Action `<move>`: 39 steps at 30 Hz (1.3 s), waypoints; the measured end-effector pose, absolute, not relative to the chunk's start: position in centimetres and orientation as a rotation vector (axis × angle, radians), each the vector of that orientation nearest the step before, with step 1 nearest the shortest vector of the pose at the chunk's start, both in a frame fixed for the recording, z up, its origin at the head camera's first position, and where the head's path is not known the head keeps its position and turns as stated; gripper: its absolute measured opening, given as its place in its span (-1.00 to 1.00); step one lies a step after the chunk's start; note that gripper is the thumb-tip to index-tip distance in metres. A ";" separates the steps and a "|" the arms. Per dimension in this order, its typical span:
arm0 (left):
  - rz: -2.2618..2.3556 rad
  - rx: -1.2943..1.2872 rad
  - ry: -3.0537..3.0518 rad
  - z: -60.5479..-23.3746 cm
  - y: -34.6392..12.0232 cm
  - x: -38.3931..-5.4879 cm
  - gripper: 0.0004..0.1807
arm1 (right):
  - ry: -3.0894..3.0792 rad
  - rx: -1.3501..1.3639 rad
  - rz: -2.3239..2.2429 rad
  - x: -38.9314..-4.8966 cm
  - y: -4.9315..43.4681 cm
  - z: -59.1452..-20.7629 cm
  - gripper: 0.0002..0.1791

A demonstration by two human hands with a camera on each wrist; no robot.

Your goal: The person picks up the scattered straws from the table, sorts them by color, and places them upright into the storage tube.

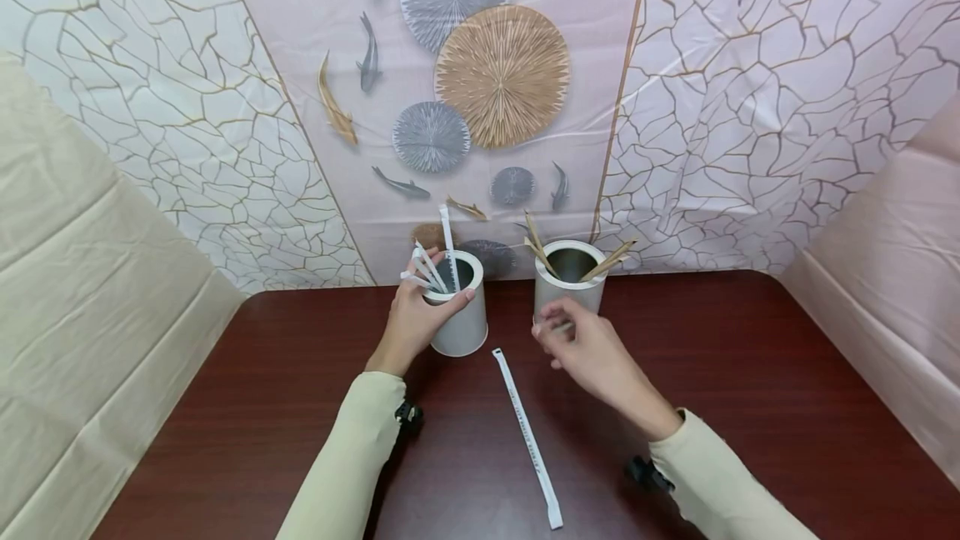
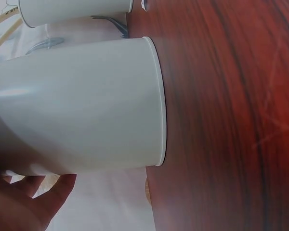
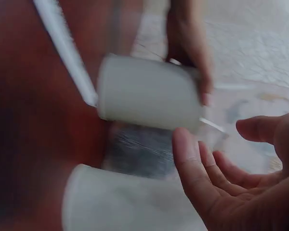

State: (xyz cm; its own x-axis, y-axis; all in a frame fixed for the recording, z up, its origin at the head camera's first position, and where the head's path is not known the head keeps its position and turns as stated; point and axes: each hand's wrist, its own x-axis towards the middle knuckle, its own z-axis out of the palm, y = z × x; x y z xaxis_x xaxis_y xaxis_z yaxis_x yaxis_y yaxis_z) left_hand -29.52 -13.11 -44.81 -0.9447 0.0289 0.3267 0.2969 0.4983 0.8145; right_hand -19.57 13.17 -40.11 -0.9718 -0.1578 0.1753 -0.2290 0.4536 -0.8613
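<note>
My left hand grips the rim of a grey-white canister, with the thumb along its front and the fingers round the far left side. Several narrow white paper-wrapped sticks lean inside that canister. A second canister stands to the right and holds several thin tan sticks. Just before it hovers my right hand, fingers loosely bent; the right wrist view shows a gap between thumb and fingers with nothing held. A long white wrapped stick with small dark print lies on the table between my forearms.
Both canisters stand near the back edge of the dark red-brown wooden table. Behind hangs a patterned cloth with round motifs and fish. Beige cloth hangs at both sides.
</note>
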 end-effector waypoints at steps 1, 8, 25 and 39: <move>-1.426 -0.275 -2.474 -44.8 -13.1 -29.5 -0.06 | -2.642 0.332 1.584 -19.3 13.2 -40.7 -0.75; -1.424 -0.271 -2.469 -44.7 -13.1 -29.5 -0.07 | -2.918 0.274 1.572 -18.1 12.3 -44.3 -0.73; -1.417 -0.310 -2.454 -44.4 -12.7 -29.6 -0.08 | -3.184 0.399 0.935 -18.4 9.7 -45.7 -0.62; -1.426 -0.271 -2.467 -45.0 -13.0 -29.4 -0.07 | -2.700 0.400 1.783 -19.2 10.8 -40.7 -0.93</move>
